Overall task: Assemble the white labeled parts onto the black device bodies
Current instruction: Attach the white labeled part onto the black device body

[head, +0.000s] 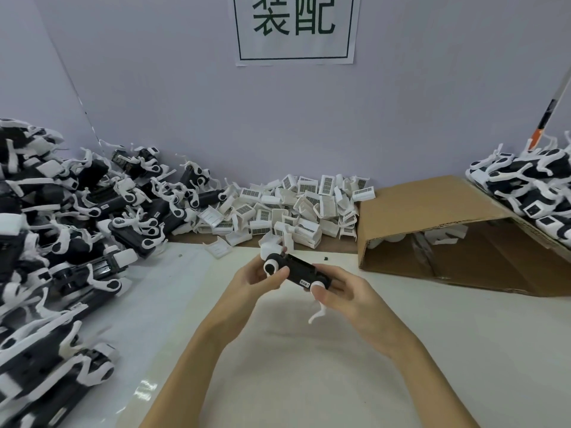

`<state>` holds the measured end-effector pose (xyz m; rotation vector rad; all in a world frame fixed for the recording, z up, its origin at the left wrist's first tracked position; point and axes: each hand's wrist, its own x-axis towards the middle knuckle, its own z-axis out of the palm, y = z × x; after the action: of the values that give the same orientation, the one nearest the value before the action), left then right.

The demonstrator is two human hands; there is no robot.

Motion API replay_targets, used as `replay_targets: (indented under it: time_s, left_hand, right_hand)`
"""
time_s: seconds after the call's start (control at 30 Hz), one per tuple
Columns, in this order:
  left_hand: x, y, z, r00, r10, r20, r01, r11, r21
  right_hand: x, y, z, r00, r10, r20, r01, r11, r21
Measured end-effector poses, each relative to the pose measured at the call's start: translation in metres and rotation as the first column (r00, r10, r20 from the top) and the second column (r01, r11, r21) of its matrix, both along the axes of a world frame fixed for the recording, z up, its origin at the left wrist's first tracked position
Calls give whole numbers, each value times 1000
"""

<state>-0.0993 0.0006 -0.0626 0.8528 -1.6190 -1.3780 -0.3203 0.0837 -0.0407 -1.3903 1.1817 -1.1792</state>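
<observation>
Both hands hold one black device body (301, 271) above the middle of the table. My left hand (256, 278) grips its far end, where a white round cap sits. My right hand (336, 291) grips the near end, thumb pressed on a second white round piece; a thin white curved arm (318, 313) hangs below it. A white part (270, 247) shows just behind the body's far end; whether it is joined to the body is unclear. A heap of white labeled parts (290, 208) lies at the back against the wall.
A large pile of black-and-white device bodies (68, 230) fills the left side. An open cardboard box (457, 233) lies on its side at right, with more devices (531, 186) stacked on top. One loose white part (218, 248) lies on the white table cover (293, 366).
</observation>
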Motion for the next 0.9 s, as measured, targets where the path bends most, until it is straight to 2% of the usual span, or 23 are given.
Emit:
replay_targets:
  time_s: [0.1, 0.17, 0.33, 0.37, 0.43, 0.53, 0.67, 0.73, 0.83, 0.9]
  left_hand:
    - [7, 3, 6, 997, -77, 25, 79, 995, -59]
    - [8, 5, 8, 997, -65, 47, 70, 991, -110]
    - [8, 9, 13, 993, -94, 77, 103, 987, -124]
    - [7, 10, 14, 994, -77, 73, 87, 985, -146]
    - [2, 12, 12, 998, 57, 30, -48, 973, -227]
    - [-5, 18, 12, 951, 303, 54, -258, 881, -396]
    - [-19, 25, 12, 907, 409, 95, -229, 672, -704]
    - [-24, 26, 11, 891, 445, 86, -218, 587, -780]
    - [-24, 25, 10, 868, 485, 108, -210, 554, -806]
    - [-22, 25, 9, 861, 484, 154, -190, 587, -787]
  right_hand:
    - [-4, 1, 0, 997, 30, -66, -34, 997, -64]
    - [-8, 2, -1, 996, 60, -73, -67, 993, -101]
    - [-13, 0, -3, 995, 73, -71, -84, 982, -169]
    - [-12, -1, -5, 992, 61, -106, -79, 981, -175]
    - [-6, -3, -12, 981, 13, -193, -49, 982, -184]
    - [8, -7, -23, 921, -119, -371, 47, 979, -198]
    - [18, -11, -30, 850, -184, -494, 34, 955, -296]
    - [15, -11, -29, 837, -202, -509, 25, 943, -332]
    - [9, -10, -26, 844, -222, -489, 43, 936, -350]
    - [8, -9, -25, 850, -222, -477, 42, 932, -360]
